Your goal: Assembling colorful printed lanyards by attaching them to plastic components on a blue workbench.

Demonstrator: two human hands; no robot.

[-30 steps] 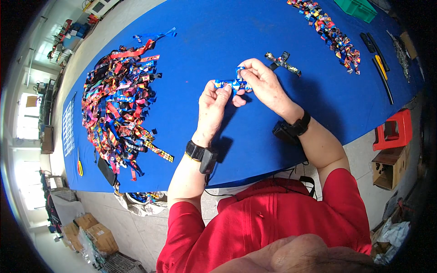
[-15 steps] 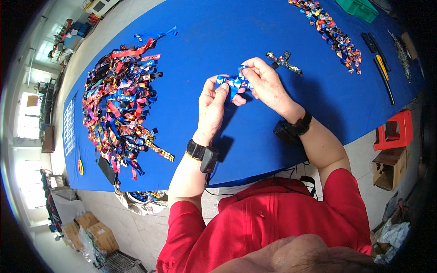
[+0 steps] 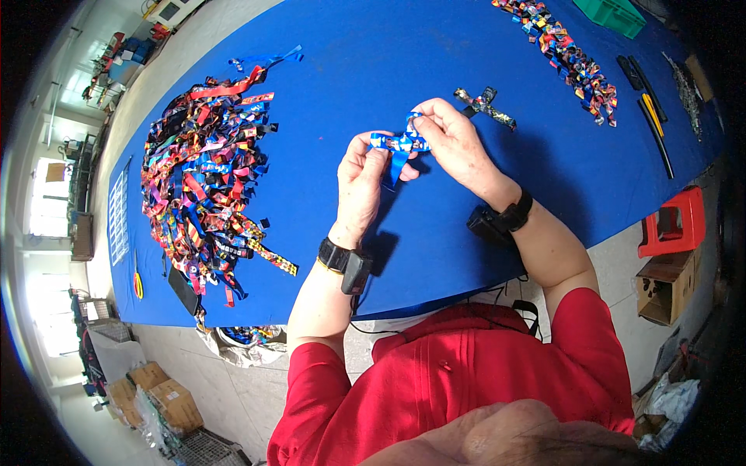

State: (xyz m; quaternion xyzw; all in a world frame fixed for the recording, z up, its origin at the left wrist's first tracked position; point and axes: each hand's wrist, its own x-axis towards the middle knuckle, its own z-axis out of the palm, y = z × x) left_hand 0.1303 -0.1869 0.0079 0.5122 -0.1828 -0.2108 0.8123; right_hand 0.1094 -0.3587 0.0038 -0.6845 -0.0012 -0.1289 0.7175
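Above the blue-covered table I hold a blue patterned ribbon [image 3: 401, 144] between both hands, folded across itself, with a plain blue tail hanging down from its middle. My left hand [image 3: 360, 177] pinches its left end between thumb and fingers. Closed on the ribbon's other side is my right hand [image 3: 457, 146], thumb on top; the fingers behind are partly hidden. Just beyond my right hand lies a dark patterned ribbon piece [image 3: 488, 109] in a cross shape. To the left, a big heap of colourful ribbon strips [image 3: 203, 182] covers part of the table.
A long row of small folded ribbon pieces [image 3: 571, 66] runs along the far right, near a green bin [image 3: 614, 15]. Black and yellow rods [image 3: 653, 113] lie at the right edge. Scissors [image 3: 138, 284] rest at the left edge. A red stool [image 3: 674, 221] stands off the right side.
The blue tail has dropped and now hangs longer below the ribbon. My left fingers have drawn in behind it; my right hand has barely moved.
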